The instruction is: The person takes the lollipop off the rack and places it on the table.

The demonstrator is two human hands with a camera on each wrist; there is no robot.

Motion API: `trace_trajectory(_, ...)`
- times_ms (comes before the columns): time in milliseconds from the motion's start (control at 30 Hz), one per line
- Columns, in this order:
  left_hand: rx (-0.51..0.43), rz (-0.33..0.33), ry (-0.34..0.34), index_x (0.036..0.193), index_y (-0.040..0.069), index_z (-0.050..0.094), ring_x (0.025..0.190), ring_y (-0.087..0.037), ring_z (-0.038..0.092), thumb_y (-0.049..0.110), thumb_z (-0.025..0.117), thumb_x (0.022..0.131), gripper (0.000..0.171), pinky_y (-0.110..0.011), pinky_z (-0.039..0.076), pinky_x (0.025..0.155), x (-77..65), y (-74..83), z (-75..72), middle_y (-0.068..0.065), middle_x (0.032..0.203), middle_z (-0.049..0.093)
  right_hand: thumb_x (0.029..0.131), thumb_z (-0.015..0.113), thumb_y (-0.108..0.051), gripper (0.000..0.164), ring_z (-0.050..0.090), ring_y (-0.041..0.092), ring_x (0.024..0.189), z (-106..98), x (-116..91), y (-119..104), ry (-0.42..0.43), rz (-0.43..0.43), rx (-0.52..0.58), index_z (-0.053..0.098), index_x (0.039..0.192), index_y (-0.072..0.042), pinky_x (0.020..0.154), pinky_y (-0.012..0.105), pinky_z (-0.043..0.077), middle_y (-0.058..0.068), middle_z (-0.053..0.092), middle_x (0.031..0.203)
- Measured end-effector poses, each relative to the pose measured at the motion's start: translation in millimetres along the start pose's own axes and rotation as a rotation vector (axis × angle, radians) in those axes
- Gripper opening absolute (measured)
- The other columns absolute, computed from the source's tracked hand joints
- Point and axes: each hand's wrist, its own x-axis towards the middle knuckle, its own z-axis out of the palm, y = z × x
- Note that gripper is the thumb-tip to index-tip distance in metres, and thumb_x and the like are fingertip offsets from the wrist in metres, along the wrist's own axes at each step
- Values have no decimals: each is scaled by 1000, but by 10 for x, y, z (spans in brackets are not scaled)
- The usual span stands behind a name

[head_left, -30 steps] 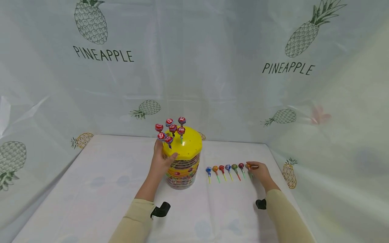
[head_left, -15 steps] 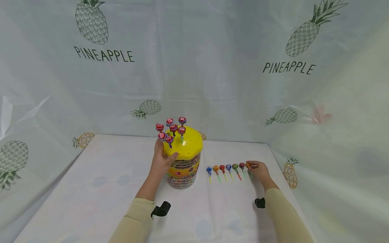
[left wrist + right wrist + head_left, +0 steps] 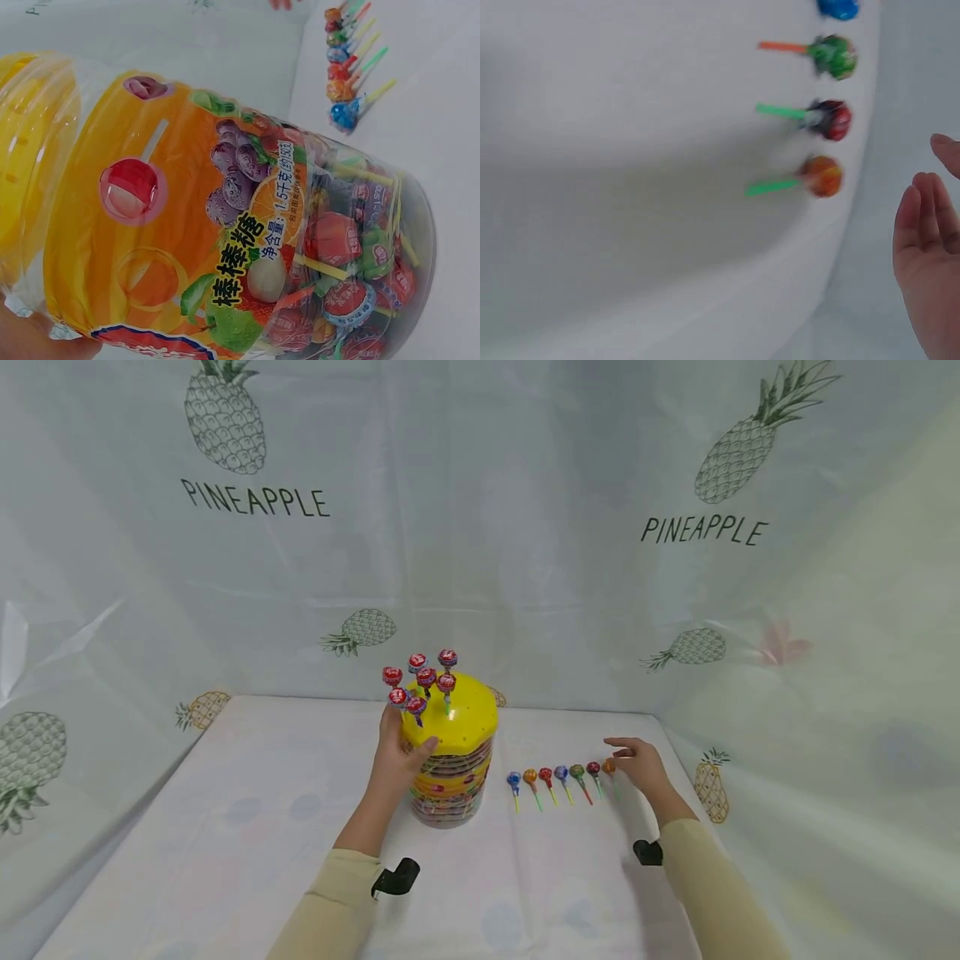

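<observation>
A clear plastic jar (image 3: 448, 793) of lollipops with a yellow lid (image 3: 472, 714) stands upright on the table. Several red-wrapped lollipops (image 3: 426, 677) stick up from the lid's left side. My left hand (image 3: 395, 755) grips the jar from the left, thumb just under the lid's front edge. The left wrist view shows its orange fruit-printed label (image 3: 150, 210). My right hand (image 3: 641, 767) hovers with fingers extended and nothing in them, beside an orange lollipop (image 3: 823, 177) at the right end of a row.
Several lollipops (image 3: 561, 773) in blue, orange, red and green wrappers lie side by side right of the jar, sticks toward me. A white cloth (image 3: 465, 902) covers the table. Behind it hangs a pineapple-print curtain (image 3: 510, 568).
My right hand has let go of the orange lollipop at the row's right end and risen slightly up and away. My left hand and the jar stay put.
</observation>
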Motion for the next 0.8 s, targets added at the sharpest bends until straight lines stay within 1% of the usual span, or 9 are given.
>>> trace_trajectory(67,-3,7,0,155,28,12,140,-31,27,47,65,90,86,-52,30,111,2,2,-1,-8,153,18,93,64,-5,40,51,42,117,-26,0,-125,-8,-28,11,58,133,-2,88,50,51,25,46,138)
trace_trajectory(167,-13,13,-2,154,27,13,139,-30,29,48,66,90,86,-52,31,110,2,11,-1,-9,151,20,93,67,-10,41,53,41,117,-47,-14,-318,-7,-47,58,59,132,-4,89,48,52,22,51,133)
trace_trajectory(333,-32,-8,-7,154,27,12,139,-30,28,45,67,90,87,-52,30,111,-5,13,-1,-8,151,20,92,69,-15,42,57,38,114,-49,-83,-701,-8,-82,143,60,132,-5,90,47,52,20,59,125)
trace_trajectory(433,-30,-18,-3,155,28,12,139,-30,28,42,68,90,86,-52,29,112,-8,14,0,-8,151,19,92,69,-15,41,58,36,112,-34,-139,-970,-26,-122,193,60,131,-6,92,47,51,18,60,121)
trace_trajectory(533,-20,-24,4,155,28,12,139,-31,28,40,67,90,85,-52,29,111,-11,21,4,-9,152,19,91,70,-15,38,61,32,108,-4,-174,-1214,-43,-169,236,63,128,-8,91,43,53,15,62,119)
trace_trajectory(667,-7,-46,12,156,27,12,141,-34,26,42,68,90,88,-52,29,111,-27,21,13,-9,155,15,90,72,-14,36,62,28,103,63,-197,-1492,-70,-224,299,66,125,-9,88,36,54,12,62,118)
trace_trajectory(800,-3,-44,22,156,26,11,141,-34,25,42,68,89,89,-54,28,111,-36,23,16,-8,157,12,90,72,-15,34,61,27,101,180,-186,-1755,-69,-251,355,68,123,-11,86,33,53,10,62,117)
